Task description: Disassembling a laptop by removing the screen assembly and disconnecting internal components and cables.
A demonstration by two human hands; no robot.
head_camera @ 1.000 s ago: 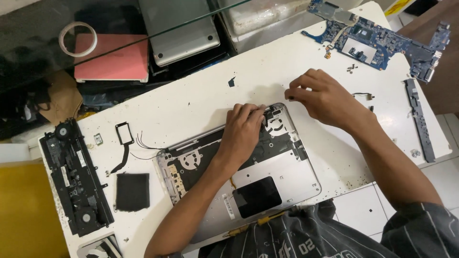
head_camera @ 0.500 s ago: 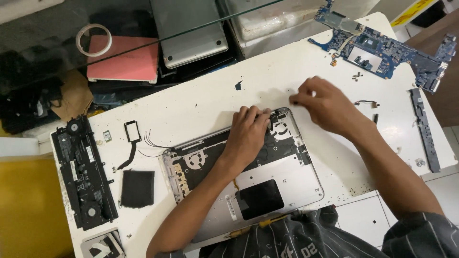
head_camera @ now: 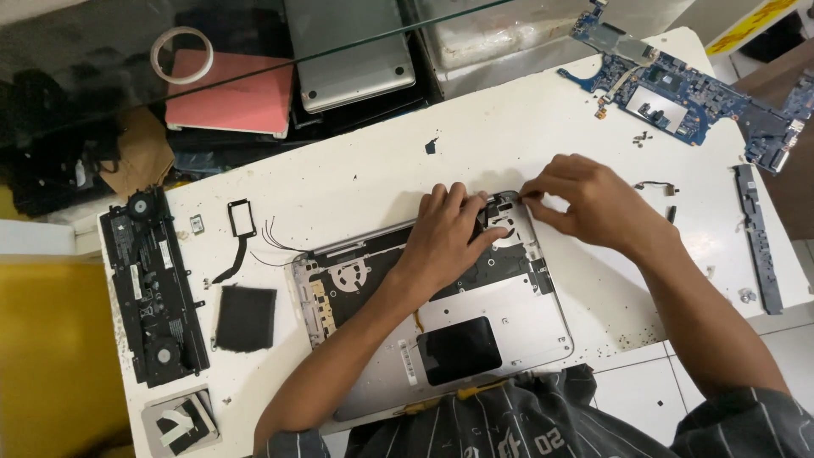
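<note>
Right hand [head_camera: 593, 203] shifted in, fingertips pinching at the open laptop shell's [head_camera: 509, 322] top corner. Left hand [head_camera: 445, 237] flat, fingers spread narrow, pressing there. Blue circuit board [head_camera: 678, 89] lies on the white surface [head_camera: 356, 178], far right.

- A small white label [head_camera: 409, 363], a narrow strip, sits on the inside of the silver laptop case [head_camera: 517, 326], just left of the black square touchpad back [head_camera: 459, 349].
- Pale sticker strips [head_camera: 136, 282] run along the long black part [head_camera: 153, 288] lying at the left end of the tabletop [head_camera: 356, 178].
- A yellow sign or band with dark markings [head_camera: 750, 25] shows at the top right corner, beyond the tabletop; only a slanted piece of it is in view.
- No lit screen and no closed package can be made out.
</note>
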